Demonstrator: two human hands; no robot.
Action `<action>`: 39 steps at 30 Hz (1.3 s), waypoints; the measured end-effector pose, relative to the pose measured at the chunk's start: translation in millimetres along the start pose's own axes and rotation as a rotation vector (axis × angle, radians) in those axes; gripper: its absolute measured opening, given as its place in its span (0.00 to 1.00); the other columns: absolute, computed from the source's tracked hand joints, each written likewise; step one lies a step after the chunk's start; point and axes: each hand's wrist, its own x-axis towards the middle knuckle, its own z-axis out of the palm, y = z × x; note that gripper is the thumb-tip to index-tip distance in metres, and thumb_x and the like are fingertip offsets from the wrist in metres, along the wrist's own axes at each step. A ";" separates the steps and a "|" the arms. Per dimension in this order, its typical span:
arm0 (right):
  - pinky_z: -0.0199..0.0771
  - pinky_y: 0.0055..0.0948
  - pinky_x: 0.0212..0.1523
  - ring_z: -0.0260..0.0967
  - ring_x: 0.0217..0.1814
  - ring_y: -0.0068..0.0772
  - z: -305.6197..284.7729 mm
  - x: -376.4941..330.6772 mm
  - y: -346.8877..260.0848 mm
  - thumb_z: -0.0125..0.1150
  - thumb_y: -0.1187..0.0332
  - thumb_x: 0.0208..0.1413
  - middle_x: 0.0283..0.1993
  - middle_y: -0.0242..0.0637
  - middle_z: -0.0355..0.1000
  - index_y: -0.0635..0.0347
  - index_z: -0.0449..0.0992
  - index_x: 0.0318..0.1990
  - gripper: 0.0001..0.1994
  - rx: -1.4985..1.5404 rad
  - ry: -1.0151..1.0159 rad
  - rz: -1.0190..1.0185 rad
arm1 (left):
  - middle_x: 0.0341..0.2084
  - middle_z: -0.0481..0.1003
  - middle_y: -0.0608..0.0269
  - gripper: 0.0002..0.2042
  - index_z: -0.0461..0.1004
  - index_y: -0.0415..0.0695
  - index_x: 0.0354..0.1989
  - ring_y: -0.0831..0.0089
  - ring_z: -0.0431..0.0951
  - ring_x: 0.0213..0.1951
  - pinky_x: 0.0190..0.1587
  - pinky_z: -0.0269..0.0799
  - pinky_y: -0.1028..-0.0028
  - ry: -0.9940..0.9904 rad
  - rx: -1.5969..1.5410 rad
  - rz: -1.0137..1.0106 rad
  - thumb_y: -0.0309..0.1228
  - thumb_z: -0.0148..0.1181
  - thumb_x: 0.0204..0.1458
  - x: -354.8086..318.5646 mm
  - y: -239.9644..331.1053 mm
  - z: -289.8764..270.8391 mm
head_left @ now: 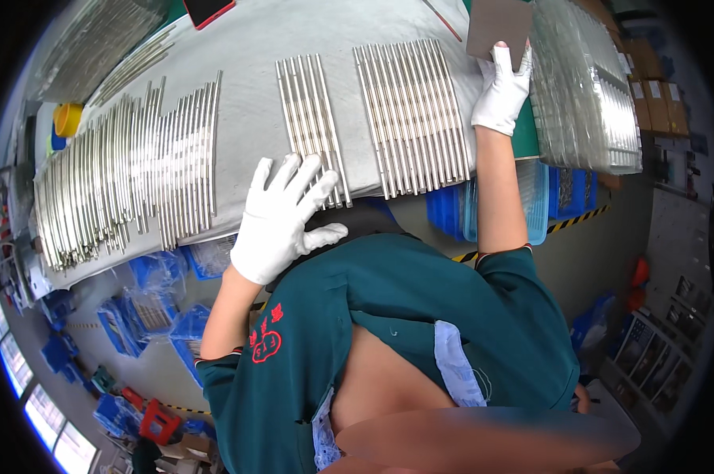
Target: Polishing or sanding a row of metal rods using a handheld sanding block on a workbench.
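Note:
My left hand (pixel 280 215), in a white glove, is open with its fingers spread. Its fingertips lie over the near ends of a small group of thin silver metal rods (pixel 303 103); whether they press on them I cannot tell. In my gloved right hand (pixel 502 96), at the far right of the table, is a flat brown-grey rectangular sheet (pixel 497 25), with the thumb and fingers closed at its near edge. Between my hands a wider row of metal rods (pixel 412 118) lies side by side. A large spread of similar rods (pixel 128 170) covers the table's left.
Plastic-wrapped stacks of rods (pixel 586 95) stand at the right edge, another wrapped stack (pixel 96 43) at far left. A red-edged phone (pixel 208 11) and a thin reddish stick (pixel 444 20) lie at the back. A yellow round container (pixel 67 120) sits left. Blue bins (pixel 448 212) are below the table.

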 end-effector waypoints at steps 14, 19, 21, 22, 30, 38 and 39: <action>0.70 0.42 0.59 0.67 0.60 0.33 -2.1 2.5 9.8 0.65 0.67 0.58 0.60 0.35 0.68 0.54 0.64 0.65 0.28 -0.032 0.017 0.012 | 0.60 0.67 0.50 0.38 0.68 0.46 0.61 0.53 0.67 0.61 0.65 0.55 0.50 -0.056 -0.083 0.248 0.57 0.64 0.44 73.7 22.9 30.6; 0.72 0.41 0.58 0.67 0.60 0.33 -3.6 1.3 7.0 0.66 0.66 0.58 0.59 0.36 0.68 0.55 0.62 0.67 0.30 -0.078 0.007 -0.008 | 0.59 0.69 0.48 0.37 0.69 0.47 0.60 0.50 0.69 0.60 0.63 0.57 0.49 -0.102 -0.049 0.193 0.58 0.63 0.44 61.1 17.2 17.0; 0.72 0.41 0.58 0.67 0.60 0.33 -4.1 1.7 7.3 0.66 0.66 0.58 0.59 0.36 0.68 0.55 0.62 0.67 0.30 -0.085 0.010 -0.002 | 0.59 0.68 0.47 0.38 0.70 0.46 0.61 0.49 0.69 0.60 0.65 0.55 0.49 -0.121 -0.024 0.163 0.59 0.62 0.45 50.5 11.9 11.3; 0.72 0.40 0.58 0.67 0.59 0.33 -3.9 1.7 7.0 0.66 0.66 0.58 0.59 0.37 0.68 0.56 0.62 0.67 0.30 -0.079 0.005 -0.004 | 0.60 0.68 0.46 0.38 0.70 0.46 0.61 0.48 0.69 0.61 0.65 0.54 0.48 -0.135 -0.030 0.139 0.59 0.62 0.45 45.3 9.6 8.8; 0.72 0.40 0.59 0.67 0.59 0.33 -4.8 2.5 7.9 0.66 0.66 0.58 0.59 0.37 0.68 0.56 0.62 0.67 0.30 -0.077 -0.001 -0.006 | 0.58 0.69 0.46 0.39 0.70 0.43 0.60 0.48 0.69 0.59 0.64 0.57 0.51 -0.110 -0.040 0.178 0.58 0.65 0.42 53.0 14.5 11.7; 0.71 0.40 0.58 0.67 0.60 0.33 -1.4 1.3 8.3 0.67 0.65 0.57 0.59 0.35 0.68 0.54 0.63 0.66 0.30 -0.061 0.014 0.012 | 0.60 0.66 0.49 0.39 0.67 0.42 0.61 0.51 0.66 0.61 0.65 0.56 0.53 -0.069 -0.114 0.256 0.55 0.65 0.42 75.6 24.8 31.6; 0.71 0.40 0.57 0.67 0.60 0.33 -0.8 1.1 7.9 0.67 0.65 0.57 0.59 0.35 0.68 0.54 0.63 0.66 0.30 -0.046 0.015 0.014 | 0.60 0.66 0.49 0.39 0.67 0.43 0.61 0.51 0.66 0.61 0.65 0.56 0.53 -0.070 -0.101 0.250 0.56 0.65 0.42 74.5 24.6 31.0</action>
